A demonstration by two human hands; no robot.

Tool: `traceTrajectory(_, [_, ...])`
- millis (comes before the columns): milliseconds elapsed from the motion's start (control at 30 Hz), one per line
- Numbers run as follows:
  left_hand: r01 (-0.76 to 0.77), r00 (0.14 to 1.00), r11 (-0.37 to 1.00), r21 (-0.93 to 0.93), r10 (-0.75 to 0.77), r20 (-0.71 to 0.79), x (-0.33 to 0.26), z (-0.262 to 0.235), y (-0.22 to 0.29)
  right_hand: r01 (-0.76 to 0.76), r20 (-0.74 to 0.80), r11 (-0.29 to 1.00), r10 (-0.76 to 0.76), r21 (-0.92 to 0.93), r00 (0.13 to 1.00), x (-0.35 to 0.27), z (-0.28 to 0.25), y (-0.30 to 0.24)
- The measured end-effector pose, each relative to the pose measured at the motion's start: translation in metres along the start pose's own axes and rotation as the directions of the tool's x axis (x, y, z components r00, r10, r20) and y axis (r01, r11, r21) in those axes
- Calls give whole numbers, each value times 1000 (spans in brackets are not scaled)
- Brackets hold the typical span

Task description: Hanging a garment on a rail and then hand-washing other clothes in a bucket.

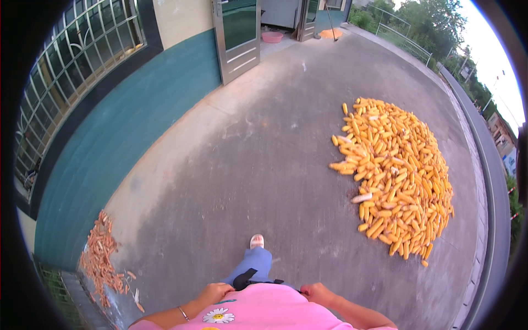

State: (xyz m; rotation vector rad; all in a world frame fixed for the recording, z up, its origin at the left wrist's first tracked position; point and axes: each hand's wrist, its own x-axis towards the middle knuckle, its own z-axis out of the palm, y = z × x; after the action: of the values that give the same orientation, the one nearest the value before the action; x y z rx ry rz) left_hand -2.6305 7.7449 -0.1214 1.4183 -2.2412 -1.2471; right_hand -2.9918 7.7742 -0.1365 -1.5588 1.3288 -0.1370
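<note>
At waist height, on the left side of my pink shirt (269, 305), my left hand (214, 293) is closed, fingers curled in; what they hold, if anything, is hidden. A black strap (246, 279) with a wider piece shows between my hands at the front of my waist, beside the left fingers. Its other side runs to my right hand (320, 294), which is closed on it at the right of the shirt. A bracelet circles my left wrist. One leg in blue trousers (257, 263) steps forward on the concrete.
A wide heap of yellow corn cobs (401, 176) lies on the concrete yard (264, 148) at right. Reddish bare cobs (100, 253) are piled by the teal wall (148, 110) at left. Farther off are an open metal door (237, 38), a pink basin (272, 37) and a road (489, 165).
</note>
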Motion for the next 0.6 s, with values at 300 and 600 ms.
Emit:
traceTrajectory(300, [-9,964,966,-257,77,253,247,-135,0,-288,274,956,265,48,925,115,-153,-18])
traceTrajectory(600, [71,864,966,-248,64,500,539,-207,11,-346,197,855,290,388,937,264,-346,39])
